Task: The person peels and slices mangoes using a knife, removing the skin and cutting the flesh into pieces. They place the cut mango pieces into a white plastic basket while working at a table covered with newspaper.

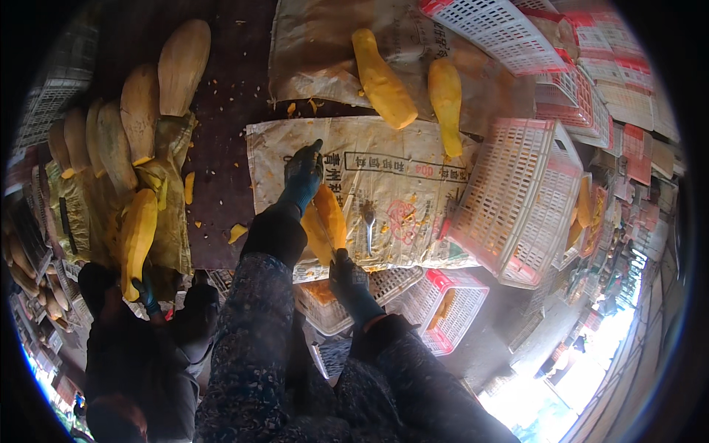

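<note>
A peeled orange squash [334, 216] lies on a printed woven sack [277, 183] before me. My right hand [350, 279], in a dark-and-blue glove, grips a knife [325, 230] by its handle. Its thin blade runs along a lengthwise cut in the squash. At the squash's far end is my left hand [303, 171], gloved too; the wrist and sleeve hide part of the squash, and whether the fingers press on it is unclear. To the right a metal spoon [369, 227] rests on the sack among orange scraps. Two whole peeled squashes [383, 83] [445, 105] lie farther off.
A co-worker at left holds a peeled squash [138, 238] in a gloved hand [146, 296]. Several unpeeled squashes [183, 66] line that side. A plastic crate [504, 194] stands at right; another crate [443, 310] with orange pieces sits below the table edge.
</note>
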Demonstrator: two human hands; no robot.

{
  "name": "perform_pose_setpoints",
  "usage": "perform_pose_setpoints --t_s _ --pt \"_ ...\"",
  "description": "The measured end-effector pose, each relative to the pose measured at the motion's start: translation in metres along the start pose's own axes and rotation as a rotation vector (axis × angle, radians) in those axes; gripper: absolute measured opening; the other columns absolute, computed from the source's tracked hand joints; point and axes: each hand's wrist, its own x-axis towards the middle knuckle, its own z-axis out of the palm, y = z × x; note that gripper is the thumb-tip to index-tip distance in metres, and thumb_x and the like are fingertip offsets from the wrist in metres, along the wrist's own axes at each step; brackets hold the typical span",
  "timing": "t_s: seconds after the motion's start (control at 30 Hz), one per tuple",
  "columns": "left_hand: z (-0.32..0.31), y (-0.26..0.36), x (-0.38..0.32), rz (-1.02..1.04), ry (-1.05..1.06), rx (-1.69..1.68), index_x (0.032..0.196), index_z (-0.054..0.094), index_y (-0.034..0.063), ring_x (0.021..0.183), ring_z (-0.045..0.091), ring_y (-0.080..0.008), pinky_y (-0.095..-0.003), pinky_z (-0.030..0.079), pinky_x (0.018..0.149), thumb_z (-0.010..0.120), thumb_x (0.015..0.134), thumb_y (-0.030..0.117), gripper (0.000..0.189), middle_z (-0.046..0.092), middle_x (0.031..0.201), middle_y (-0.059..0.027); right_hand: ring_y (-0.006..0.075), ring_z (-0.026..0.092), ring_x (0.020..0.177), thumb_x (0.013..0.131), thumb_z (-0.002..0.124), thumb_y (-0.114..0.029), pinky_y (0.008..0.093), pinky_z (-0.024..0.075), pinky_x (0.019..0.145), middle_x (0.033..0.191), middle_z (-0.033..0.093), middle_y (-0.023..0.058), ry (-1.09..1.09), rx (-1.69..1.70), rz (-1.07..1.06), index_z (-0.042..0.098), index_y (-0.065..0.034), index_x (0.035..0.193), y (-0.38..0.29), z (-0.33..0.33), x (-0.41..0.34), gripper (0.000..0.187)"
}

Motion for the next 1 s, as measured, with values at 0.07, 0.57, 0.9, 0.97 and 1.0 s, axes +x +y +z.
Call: perform_pose_setpoints --t_s 0.07,0.57,0.9,0.97,1.0 --pt "-0.001 -0.008 -0.003 0.345 0.195 0.236 0.122 0.059 0.008 0.105 0.06 -0.0357 -0.0419 0.048 0.09 0.059 0.082 0.001 0.041 0.063 0.114 -0.0187 0.0461 0.064 0.081 0.096 0.043 -0.025 0.0543 0.0501 0.069 0.088 0.065 0.0245 0.024 -0.219 -0.127 0.054 -0.0045 0.111 0.007 0.011 0.0 0.027" --pt "-0.027 0.0 -0.076 -0.516 0.414 -0.862 0.134 0.05 -0.0003 0.111 0.058 -0.0191 -0.0284 0.049 0.088 0.053 0.097 0.014 0.04 0.056 0.131 -0.0149 0.0463 0.063 0.074 0.095 0.051 -0.025 0.0545 0.0492 0.062 0.081 0.064 0.0235 -0.033 -0.087 -0.134 0.045 -0.0091 0.113 0.039 0.026 0.028 0.024" --pt "0.012 0.072 -0.245 -0.76 0.096 -0.462 0.135 0.043 -0.0036 0.101 0.063 -0.0323 -0.0357 0.052 0.084 0.055 0.096 0.019 0.047 0.063 0.112 -0.0219 0.0433 0.062 0.071 0.093 0.054 -0.019 0.0491 0.0502 0.06 0.084 0.063 0.0221 0.015 0.054 -0.415 0.05 -0.0038 0.114 0.031 -0.018 0.046 0.026" --pt "0.018 0.067 -0.249 -0.846 0.108 -0.512 0.135 0.044 -0.0035 0.1 0.064 -0.0331 -0.0368 0.051 0.084 0.052 0.096 0.018 0.045 0.064 0.111 -0.0224 0.0418 0.062 0.07 0.091 0.057 -0.016 0.0485 0.0493 0.06 0.081 0.063 0.0212 -0.129 -0.005 -0.331 0.05 -0.0031 0.118 0.03 -0.033 0.045 0.031" --pt "0.018 0.067 -0.249 -0.867 0.11 -0.55 0.134 0.045 -0.0033 0.1 0.064 -0.0327 -0.037 0.051 0.084 0.053 0.096 0.018 0.045 0.064 0.111 -0.0221 0.0418 0.062 0.071 0.09 0.058 -0.015 0.0487 0.0495 0.061 0.08 0.063 0.0214 -0.146 -0.003 -0.345 0.05 -0.0027 0.12 0.029 -0.039 0.043 0.034"
